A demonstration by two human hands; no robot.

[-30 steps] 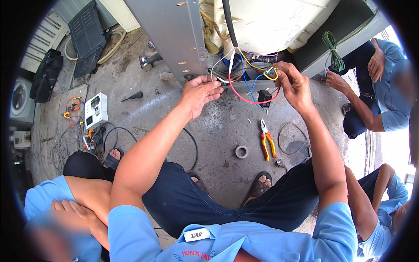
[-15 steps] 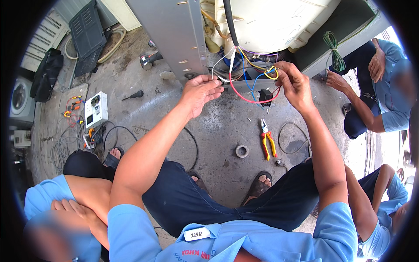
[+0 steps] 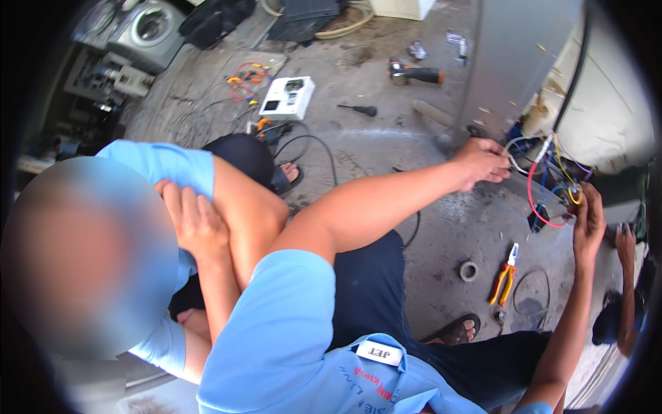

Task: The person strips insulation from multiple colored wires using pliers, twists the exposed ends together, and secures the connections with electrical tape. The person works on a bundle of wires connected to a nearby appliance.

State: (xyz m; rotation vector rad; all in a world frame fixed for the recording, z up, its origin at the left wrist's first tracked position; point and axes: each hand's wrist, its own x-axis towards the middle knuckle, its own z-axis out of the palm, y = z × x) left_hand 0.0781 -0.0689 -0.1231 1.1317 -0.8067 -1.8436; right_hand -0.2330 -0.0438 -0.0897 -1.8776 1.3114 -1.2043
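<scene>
At the open lower side of a grey machine cabinet [image 3: 514,76], my left hand [image 3: 481,164] is closed in a pinch on a thin white wire [image 3: 512,146]. To the right, my right hand [image 3: 588,219] pinches a bundle of wires with a yellow loop [image 3: 574,194] at its fingertips. A red wire [image 3: 531,193] bows down between my hands, ending by the right one. Blue wires run beside it, and a small black box [image 3: 537,219] hangs below. All come from a thick black cable [image 3: 579,58]. The exact wire ends inside my fingers are hidden.
Red-and-yellow pliers [image 3: 507,279] and a grey ring [image 3: 469,271] lie on the concrete. A screwdriver [image 3: 358,110], a power drill [image 3: 415,74] and a white control box [image 3: 287,96] lie farther left. A co-worker's blue sleeve [image 3: 155,162] is close on my left; another person's hand [image 3: 625,241] is at right.
The view has swung left, so the cabinet and both hands now sit farther right in it. My hands stay at the wires with much the same grip.
</scene>
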